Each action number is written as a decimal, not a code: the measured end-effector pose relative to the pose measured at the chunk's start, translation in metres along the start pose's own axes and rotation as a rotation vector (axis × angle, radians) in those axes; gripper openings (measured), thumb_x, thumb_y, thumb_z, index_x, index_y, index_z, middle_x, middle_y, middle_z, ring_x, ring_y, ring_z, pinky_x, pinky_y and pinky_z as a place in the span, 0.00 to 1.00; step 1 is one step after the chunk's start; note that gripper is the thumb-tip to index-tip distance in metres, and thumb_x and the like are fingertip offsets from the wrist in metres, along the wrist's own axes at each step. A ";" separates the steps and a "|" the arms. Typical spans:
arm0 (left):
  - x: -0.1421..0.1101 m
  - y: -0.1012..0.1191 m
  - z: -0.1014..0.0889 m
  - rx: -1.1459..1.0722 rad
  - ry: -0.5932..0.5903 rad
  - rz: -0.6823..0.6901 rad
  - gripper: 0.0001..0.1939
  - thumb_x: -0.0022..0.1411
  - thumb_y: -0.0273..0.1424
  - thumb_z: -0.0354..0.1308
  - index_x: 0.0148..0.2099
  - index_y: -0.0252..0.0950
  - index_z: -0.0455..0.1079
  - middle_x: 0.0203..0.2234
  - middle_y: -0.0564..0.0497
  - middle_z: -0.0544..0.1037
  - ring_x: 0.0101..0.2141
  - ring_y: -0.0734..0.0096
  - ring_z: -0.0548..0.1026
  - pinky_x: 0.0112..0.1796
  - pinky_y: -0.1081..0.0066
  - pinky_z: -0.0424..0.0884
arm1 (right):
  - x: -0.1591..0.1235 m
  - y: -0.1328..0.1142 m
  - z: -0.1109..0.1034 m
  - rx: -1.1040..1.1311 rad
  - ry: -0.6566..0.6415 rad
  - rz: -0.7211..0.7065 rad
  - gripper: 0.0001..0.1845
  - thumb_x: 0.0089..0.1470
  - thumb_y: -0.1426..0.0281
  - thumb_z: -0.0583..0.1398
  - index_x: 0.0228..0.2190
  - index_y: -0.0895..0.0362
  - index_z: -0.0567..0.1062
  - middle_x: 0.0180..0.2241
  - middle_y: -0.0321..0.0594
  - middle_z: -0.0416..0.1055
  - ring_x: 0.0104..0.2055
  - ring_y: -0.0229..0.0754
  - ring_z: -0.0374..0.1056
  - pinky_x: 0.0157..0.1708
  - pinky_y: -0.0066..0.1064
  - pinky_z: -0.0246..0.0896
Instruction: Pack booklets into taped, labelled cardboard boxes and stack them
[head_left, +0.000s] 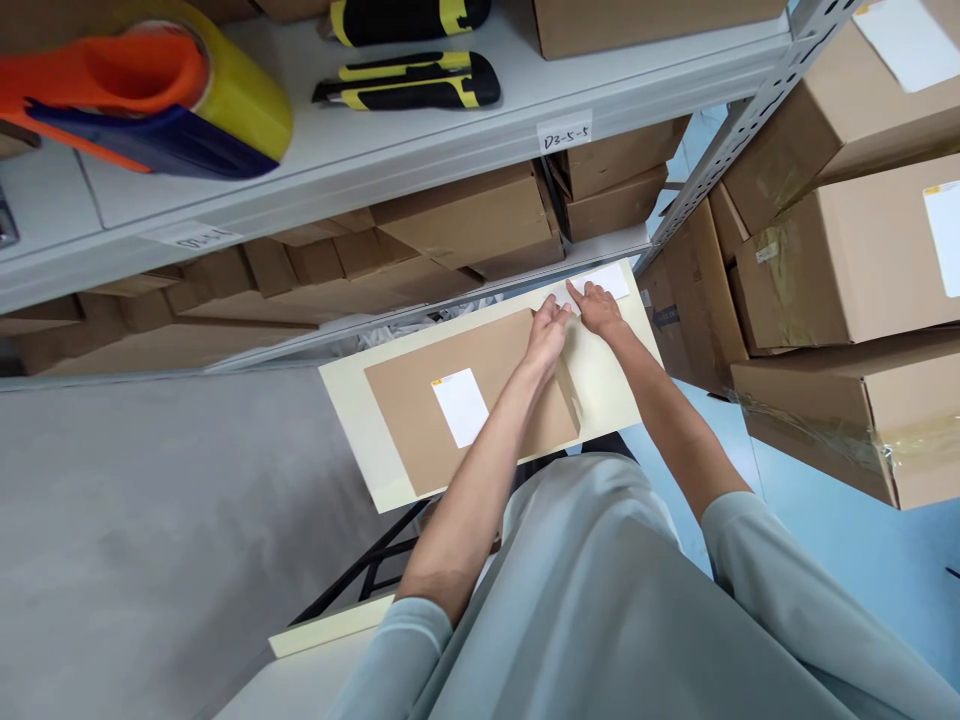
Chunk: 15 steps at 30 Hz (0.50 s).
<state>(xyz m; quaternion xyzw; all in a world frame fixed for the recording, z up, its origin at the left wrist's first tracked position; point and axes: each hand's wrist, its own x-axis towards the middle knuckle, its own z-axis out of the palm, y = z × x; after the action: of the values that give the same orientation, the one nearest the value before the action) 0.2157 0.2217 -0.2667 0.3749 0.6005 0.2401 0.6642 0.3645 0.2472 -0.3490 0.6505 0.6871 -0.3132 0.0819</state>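
Note:
A flat brown cardboard box (420, 420) with a white label (460, 406) lies on a small cream table (352, 420). My left hand (547, 332) rests flat on the box's far end, fingers stretched out. Just beyond it my right hand (600, 308) lies on the tabletop. Its fingertips touch a white sheet of paper (611, 280) at the table's far corner. Whether the fingers pinch the sheet is not clear; they look extended. Both forearms are bare, with pale grey-green sleeves at the elbows.
A grey metal shelf (420, 140) stands ahead, carrying an orange and blue tape dispenser (142, 95), two yellow-black utility knives (420, 85) and cardboard boxes (465, 225). More taped boxes (847, 260) are stacked on the right. Grey floor (150, 540) lies on the left.

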 end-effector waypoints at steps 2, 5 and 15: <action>-0.003 0.002 0.000 -0.010 -0.005 0.010 0.39 0.77 0.34 0.55 0.83 0.33 0.48 0.79 0.39 0.54 0.79 0.62 0.49 0.74 0.65 0.54 | 0.001 0.000 0.000 -0.013 -0.010 -0.005 0.42 0.69 0.75 0.50 0.79 0.53 0.50 0.71 0.63 0.60 0.70 0.64 0.60 0.65 0.57 0.57; -0.008 0.003 -0.003 -0.003 0.003 0.028 0.39 0.76 0.33 0.55 0.83 0.36 0.48 0.79 0.41 0.54 0.79 0.61 0.50 0.75 0.61 0.53 | 0.002 0.001 0.000 -0.019 -0.019 -0.011 0.42 0.67 0.77 0.48 0.79 0.54 0.50 0.71 0.63 0.60 0.70 0.64 0.60 0.65 0.56 0.57; -0.059 0.003 -0.012 0.030 -0.037 0.128 0.42 0.75 0.42 0.61 0.83 0.38 0.50 0.80 0.42 0.55 0.79 0.52 0.50 0.76 0.58 0.50 | 0.006 0.008 0.000 0.058 -0.015 -0.006 0.38 0.71 0.71 0.49 0.79 0.53 0.53 0.68 0.62 0.63 0.67 0.65 0.62 0.65 0.57 0.58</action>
<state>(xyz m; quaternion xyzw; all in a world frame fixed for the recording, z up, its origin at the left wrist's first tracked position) 0.1950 0.1800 -0.2279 0.4270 0.5665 0.2663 0.6526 0.3709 0.2517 -0.3546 0.6480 0.6791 -0.3383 0.0671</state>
